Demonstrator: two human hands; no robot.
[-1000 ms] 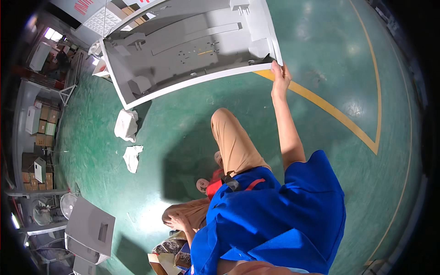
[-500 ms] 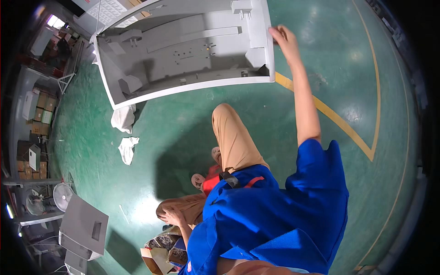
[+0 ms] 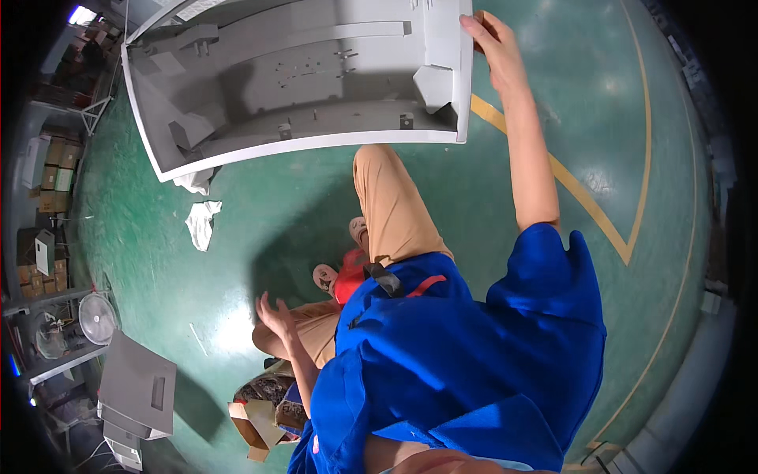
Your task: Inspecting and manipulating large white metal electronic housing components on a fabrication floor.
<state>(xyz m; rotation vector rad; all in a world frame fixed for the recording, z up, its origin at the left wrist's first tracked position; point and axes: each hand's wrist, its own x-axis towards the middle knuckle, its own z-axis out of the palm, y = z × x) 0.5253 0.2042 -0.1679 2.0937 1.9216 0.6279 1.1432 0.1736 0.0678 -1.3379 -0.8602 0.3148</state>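
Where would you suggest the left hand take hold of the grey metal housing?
Probably the housing is best taken by its left rim, from the outer left: that edge looks narrow and exposed, opposite the right hand at the right edge. The open side faces the camera; the left hand looks empty.

Top: a vivid blue garment (image 3: 442, 347), loosely cut, creased across the front
Sleeve: right sleeve (image 3: 537, 268) short and wide, the same blue, ending above the elbow
Flap: a pointed blue fold (image 3: 493, 426) near the neck (perhaps a collar, though the fisheye bend makes it hard to tell)
Waist: a dark grey-black strap (image 3: 384, 280), with a narrow red strip (image 3: 427, 286) beside it
Trousers: plain tan trousers (image 3: 399, 201), long, softly wrinkled
Footwear: pale shoes (image 3: 324, 276), rounded, dark marks too small to read
Hands: left hand (image 3: 276, 317) and right hand (image 3: 499, 51) bare
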